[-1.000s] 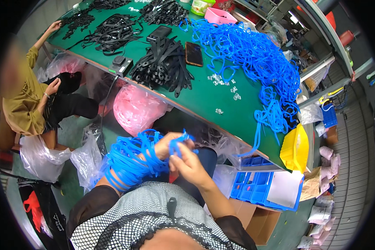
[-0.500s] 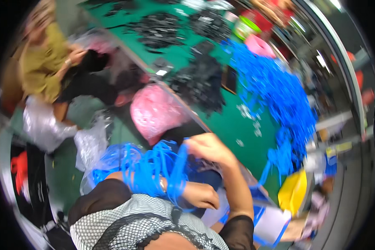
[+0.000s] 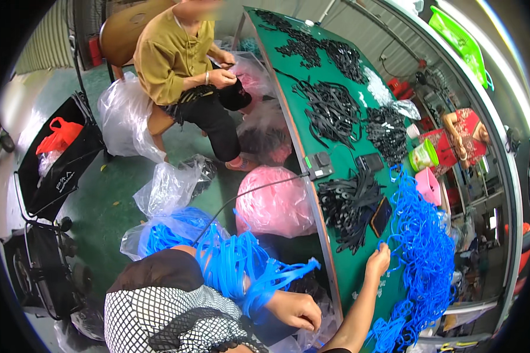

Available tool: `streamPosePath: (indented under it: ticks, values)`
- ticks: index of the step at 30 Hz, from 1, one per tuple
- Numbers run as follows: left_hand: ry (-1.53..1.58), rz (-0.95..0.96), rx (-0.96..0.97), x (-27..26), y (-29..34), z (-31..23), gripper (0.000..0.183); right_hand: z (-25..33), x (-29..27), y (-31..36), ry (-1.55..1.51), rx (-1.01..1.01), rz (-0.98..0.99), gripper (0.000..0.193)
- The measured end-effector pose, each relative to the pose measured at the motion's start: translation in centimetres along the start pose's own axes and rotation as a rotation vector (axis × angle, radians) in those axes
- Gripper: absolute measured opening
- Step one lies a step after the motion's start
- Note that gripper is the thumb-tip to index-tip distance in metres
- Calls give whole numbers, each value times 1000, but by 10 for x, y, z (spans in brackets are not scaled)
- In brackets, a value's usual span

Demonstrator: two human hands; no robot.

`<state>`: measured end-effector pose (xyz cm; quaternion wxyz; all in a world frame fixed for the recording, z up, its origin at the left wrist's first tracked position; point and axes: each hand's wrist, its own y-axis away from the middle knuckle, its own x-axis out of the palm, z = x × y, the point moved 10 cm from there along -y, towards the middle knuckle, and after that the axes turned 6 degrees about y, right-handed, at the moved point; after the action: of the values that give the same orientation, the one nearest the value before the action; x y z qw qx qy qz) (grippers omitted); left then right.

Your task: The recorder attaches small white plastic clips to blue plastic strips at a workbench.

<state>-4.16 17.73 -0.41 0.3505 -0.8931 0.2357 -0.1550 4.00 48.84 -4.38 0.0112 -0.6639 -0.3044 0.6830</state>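
Many flat blue straps [image 3: 227,259] hang looped around my left forearm, with their ends sticking out to the right beyond the wrist. Below them my left hand [image 3: 297,309] is loosely curled, and nothing shows in its fingers. My right hand [image 3: 380,260] reaches over the green table [image 3: 312,56] to the near side of a tangled heap of blue straps [image 3: 421,270]. Its fingertips are pinched on a blue strap at the heap's edge. Just beyond the fingers lies a dark phone [image 3: 381,216], next to a pile of black straps [image 3: 347,209].
Across the table lie more black strap bundles [image 3: 327,112] and a small black device [image 3: 319,166] with a cable. A pink bag [image 3: 275,203] stands against the table's edge. A seated co-worker [image 3: 176,59] handles something dark; another person [image 3: 462,132] is at the far right.
My right hand has gone from the straps at my left forearm out to the blue heap on the table. My view has turned, showing more of the table and the co-worker.
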Motion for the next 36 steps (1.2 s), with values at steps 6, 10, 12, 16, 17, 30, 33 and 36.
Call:
streamPosePath:
  ticks: [6,10,12,16,17,30,33,36]
  values:
    - [5,9,-17,4,6,4,10,-24,-52,2,-63,14,-291,13]
    - [-82,-22,-34,-9,5,4,10,-53,-92,12,-295,70,-505,15]
    - [-154,-68,-80,-26,2,5,11,-64,-84,18,-752,291,-371,15]
    - [-177,-163,-324,-53,2,21,16,-56,-95,63,-1559,467,-365,18]
    - [-128,-202,-409,-56,4,31,16,-51,-96,78,-1730,447,-316,16]
    - [740,-743,-531,-54,17,72,35,20,-80,263,-2228,656,-59,15]
    - [883,-806,-530,-57,27,87,30,28,-72,288,-2067,704,123,20]
    - [876,-860,-577,-63,36,88,29,12,-83,297,-1822,688,169,30]
